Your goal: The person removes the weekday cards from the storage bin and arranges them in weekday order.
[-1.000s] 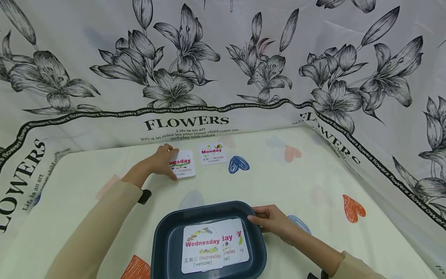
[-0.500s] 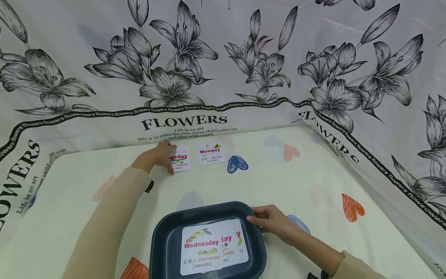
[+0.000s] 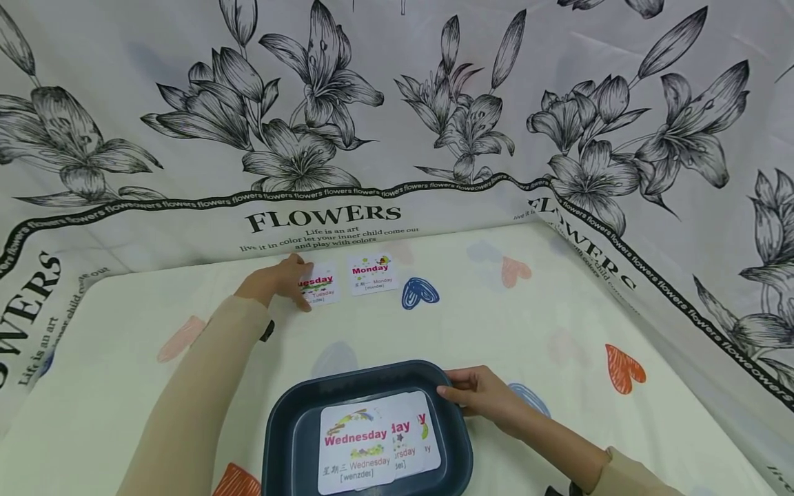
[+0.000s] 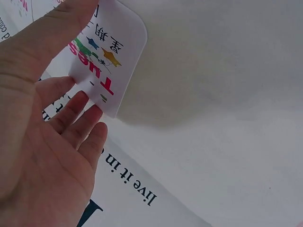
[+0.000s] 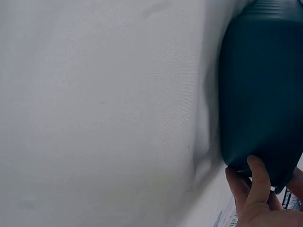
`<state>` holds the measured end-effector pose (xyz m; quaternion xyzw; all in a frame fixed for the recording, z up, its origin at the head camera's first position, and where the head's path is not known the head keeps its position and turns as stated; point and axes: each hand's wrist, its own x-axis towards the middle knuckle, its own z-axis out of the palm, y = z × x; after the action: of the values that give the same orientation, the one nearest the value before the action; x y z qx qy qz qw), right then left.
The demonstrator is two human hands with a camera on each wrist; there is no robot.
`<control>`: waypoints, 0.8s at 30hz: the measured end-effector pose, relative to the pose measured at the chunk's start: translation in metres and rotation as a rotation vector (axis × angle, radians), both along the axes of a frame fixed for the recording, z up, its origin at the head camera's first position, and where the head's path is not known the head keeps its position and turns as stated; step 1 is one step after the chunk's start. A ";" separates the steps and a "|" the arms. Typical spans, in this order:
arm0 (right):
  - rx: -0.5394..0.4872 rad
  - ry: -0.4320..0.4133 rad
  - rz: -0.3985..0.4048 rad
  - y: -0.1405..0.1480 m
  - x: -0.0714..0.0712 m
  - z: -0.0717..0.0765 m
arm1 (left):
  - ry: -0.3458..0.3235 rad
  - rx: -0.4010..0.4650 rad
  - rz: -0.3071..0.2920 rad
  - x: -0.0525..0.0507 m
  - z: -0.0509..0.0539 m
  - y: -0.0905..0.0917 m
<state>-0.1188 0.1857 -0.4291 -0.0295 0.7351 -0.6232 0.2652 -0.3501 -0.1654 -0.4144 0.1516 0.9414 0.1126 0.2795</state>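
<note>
Beyond the tray, my left hand (image 3: 285, 281) spans the left part of the Tuesday card (image 3: 321, 282), thumb at its near edge and fingers at its far edge. The left wrist view shows that hand (image 4: 57, 142) with fingertips against the card (image 4: 128, 35). Just right of it, separated by a narrow gap, lies the Monday card (image 3: 373, 277). My right hand (image 3: 490, 398) grips the right rim of the dark tray (image 3: 278, 420); in the right wrist view the hand (image 5: 265, 203) holds the tray's (image 5: 265, 90) corner. Inside, the Wednesday card (image 3: 356, 451) overlaps other cards (image 3: 406, 451).
A pale cloth (image 3: 484, 331) printed with hearts covers the table. Behind it and along the right side hangs a white curtain (image 3: 409, 41) with black flower drawings and lettering.
My left hand and the Tuesday card have shifted back toward the curtain, nearly level with the Monday card. The right hand keeps its grip on the tray, and the head view has turned slightly.
</note>
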 end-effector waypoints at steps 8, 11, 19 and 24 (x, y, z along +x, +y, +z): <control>0.009 0.005 0.012 0.000 0.001 0.001 | -0.009 -0.023 -0.004 0.005 0.006 0.002; 0.011 0.001 0.015 -0.001 0.000 0.001 | 0.011 -0.016 -0.018 0.007 0.005 0.001; 0.026 0.010 0.015 -0.001 0.001 0.004 | 0.135 0.026 -0.044 0.015 0.000 -0.001; 0.027 0.009 0.015 -0.001 0.001 0.004 | 0.166 0.086 -0.104 0.026 0.001 -0.006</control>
<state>-0.1173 0.1846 -0.4247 -0.0343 0.7443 -0.6112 0.2670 -0.3243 -0.1711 -0.4135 0.2209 0.9465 0.1254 0.1990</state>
